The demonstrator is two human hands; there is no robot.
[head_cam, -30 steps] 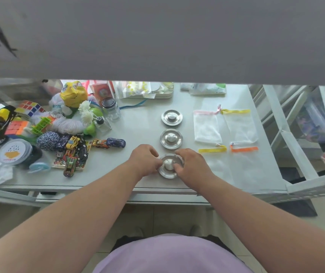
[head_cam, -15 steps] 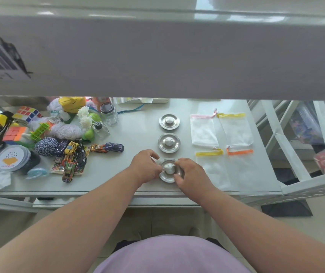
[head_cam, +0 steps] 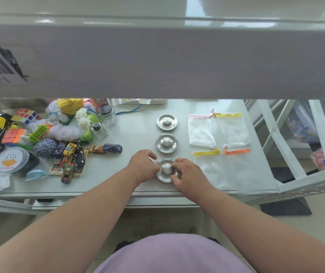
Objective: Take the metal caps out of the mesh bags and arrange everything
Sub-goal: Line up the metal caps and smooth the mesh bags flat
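Your left grip (head_cam: 143,165) and right grip (head_cam: 189,172) both close on the nearest metal cap (head_cam: 166,170), one from each side. Left fingertips curl against the cap's left rim; right fingers (head_cam: 174,161) wrap its right rim and far edge. The cap lies flat on the worktop (head_cam: 136,131), close to the front edge, with its raised centre knob showing between your hands.

Two more metal caps stand beyond it in one line running away from you: the middle cap (head_cam: 166,143) and the far cap (head_cam: 166,121). Neither is touched, and each lies apart from its neighbour.

Right of this line, four mesh bags lie flat in two rows. The far row holds the pink-trimmed bag (head_cam: 201,131) and the yellow-trimmed bag (head_cam: 232,129). The near row holds a second yellow-trimmed bag (head_cam: 210,170) and the orange-trimmed bag (head_cam: 242,168). All four look flat.

Left of the caps, toy cars (head_cam: 73,156), puzzle cubes (head_cam: 27,115), yarn balls (head_cam: 45,147) and a glass jar (head_cam: 107,115) crowd the worktop.
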